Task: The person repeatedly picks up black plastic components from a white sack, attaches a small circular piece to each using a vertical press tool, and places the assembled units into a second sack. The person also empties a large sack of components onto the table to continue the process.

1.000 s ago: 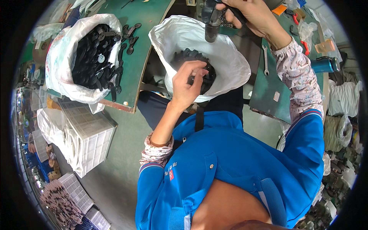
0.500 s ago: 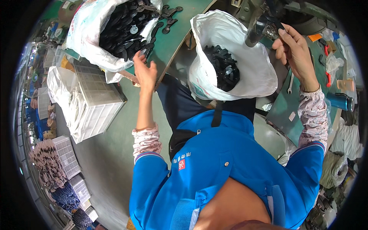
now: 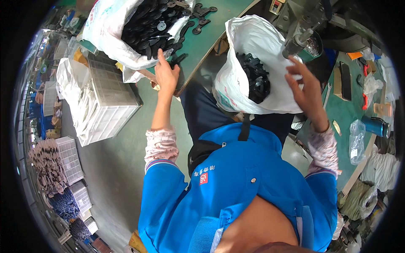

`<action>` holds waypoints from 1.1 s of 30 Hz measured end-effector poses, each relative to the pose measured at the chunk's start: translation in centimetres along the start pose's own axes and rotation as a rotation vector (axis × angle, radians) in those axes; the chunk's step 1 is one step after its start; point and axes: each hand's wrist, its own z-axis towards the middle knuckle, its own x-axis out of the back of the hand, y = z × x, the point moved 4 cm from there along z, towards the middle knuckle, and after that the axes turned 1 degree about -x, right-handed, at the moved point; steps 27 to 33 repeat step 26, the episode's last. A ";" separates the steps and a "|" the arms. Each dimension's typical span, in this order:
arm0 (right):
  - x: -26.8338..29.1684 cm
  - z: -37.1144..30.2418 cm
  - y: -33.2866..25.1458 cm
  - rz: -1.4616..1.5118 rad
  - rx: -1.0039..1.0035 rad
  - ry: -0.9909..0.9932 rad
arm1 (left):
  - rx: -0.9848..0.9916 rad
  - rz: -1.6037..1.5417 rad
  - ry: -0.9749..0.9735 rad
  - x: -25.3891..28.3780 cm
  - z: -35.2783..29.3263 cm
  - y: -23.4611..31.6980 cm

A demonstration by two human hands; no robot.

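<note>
My left hand [image 3: 167, 76] is at the near edge of a white bag [image 3: 103, 36] full of flat black parts [image 3: 145, 29]. Its index finger stretches toward the parts, and the thumb stands apart. Beside that thumb lies a dark elongated part [image 3: 179, 60]; whether they touch is unclear. Over the right rim of a second white bag [image 3: 236, 36], my right hand [image 3: 306, 88] hangs with fingers spread, holding nothing that shows. More black parts [image 3: 255, 80] lie inside this bag. Just beyond my right fingertips is a machine's cylindrical metal head [image 3: 295, 44].
Loose black parts [image 3: 202, 21] lie on the green table [image 3: 211, 31]. White crates [image 3: 112, 101] stand on the floor at left. On the right bench are a phone [image 3: 345, 80], a wrench [image 3: 327, 95], a blue bottle [image 3: 375, 126] and a clear plastic bag [image 3: 357, 141].
My right hand has come down and left from the machine head to the bag, its fingers now apart. The left hand has turned slightly, index finger extended. The whole view has shifted slightly.
</note>
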 end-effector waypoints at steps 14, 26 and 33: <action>-5.8 -7.7 -1.4 0.342 -0.117 0.034 | -0.302 0.205 0.216 6.8 7.6 -0.3; -6.0 -9.7 -1.3 0.216 -0.121 0.052 | -0.172 0.715 -0.350 1.9 11.7 1.3; -6.0 -9.7 -1.3 0.216 -0.121 0.052 | -0.172 0.715 -0.350 1.9 11.7 1.3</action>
